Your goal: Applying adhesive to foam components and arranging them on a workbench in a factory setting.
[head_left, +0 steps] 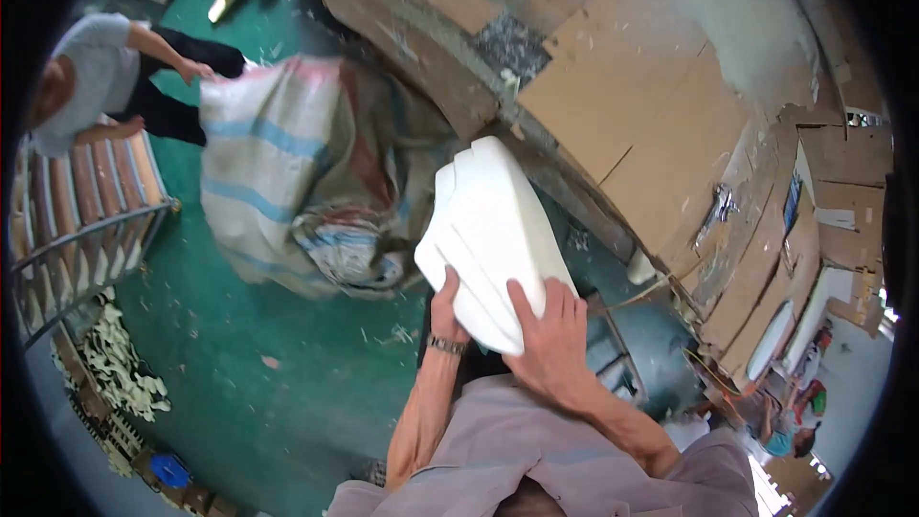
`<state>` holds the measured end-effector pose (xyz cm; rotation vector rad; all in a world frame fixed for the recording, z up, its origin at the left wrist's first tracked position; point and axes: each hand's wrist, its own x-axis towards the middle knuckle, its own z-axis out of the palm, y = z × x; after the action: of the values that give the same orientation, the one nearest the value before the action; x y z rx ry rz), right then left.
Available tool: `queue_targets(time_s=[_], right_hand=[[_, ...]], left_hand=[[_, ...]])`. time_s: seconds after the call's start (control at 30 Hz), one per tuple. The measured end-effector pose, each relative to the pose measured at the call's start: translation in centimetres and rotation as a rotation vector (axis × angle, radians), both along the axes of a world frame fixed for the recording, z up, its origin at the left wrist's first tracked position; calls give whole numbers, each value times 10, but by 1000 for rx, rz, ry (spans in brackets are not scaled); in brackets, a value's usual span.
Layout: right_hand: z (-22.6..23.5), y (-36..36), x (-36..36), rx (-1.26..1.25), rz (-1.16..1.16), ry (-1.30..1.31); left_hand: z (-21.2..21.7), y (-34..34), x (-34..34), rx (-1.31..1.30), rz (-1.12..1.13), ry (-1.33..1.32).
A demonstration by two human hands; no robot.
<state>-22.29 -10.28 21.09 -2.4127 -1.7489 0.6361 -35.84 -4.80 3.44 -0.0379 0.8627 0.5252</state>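
I hold the white foam block (pixel 493 239) in the middle of the frame, my left hand (pixel 445 311) and right hand (pixel 550 340) wrapped tight around its bottom. It could slip and fall if I loosen up.

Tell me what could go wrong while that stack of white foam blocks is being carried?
The white moulded foam blocks are held only at their lower end by the left hand and right hand, so the top piece may slide off. Scraps litter the green floor: possible slipping.
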Motion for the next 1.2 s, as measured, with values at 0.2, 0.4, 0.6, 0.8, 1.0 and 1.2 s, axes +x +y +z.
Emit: queue_targets(time_s=[0.2, 0.4, 0.6, 0.8, 1.0, 1.2], right_hand=[[79, -34, 59, 257, 27, 434], [15, -19, 202, 489, -722, 1134], [-39, -98, 335, 540, -1373, 868], [-55, -103, 426, 877, -1216, 977], [-145, -80, 453, 846, -1258, 960], [-132, -84, 443, 785, -1281, 873]], left_hand=[[48, 28, -1, 351, -84, 169], [55, 80, 107, 493, -108, -509], [46, 92, 315, 472, -472, -317], [40, 78, 482, 670, -503, -213], [-23, 51, 411, 1070, -558, 423], [-90, 36, 211, 875, -585, 655]])
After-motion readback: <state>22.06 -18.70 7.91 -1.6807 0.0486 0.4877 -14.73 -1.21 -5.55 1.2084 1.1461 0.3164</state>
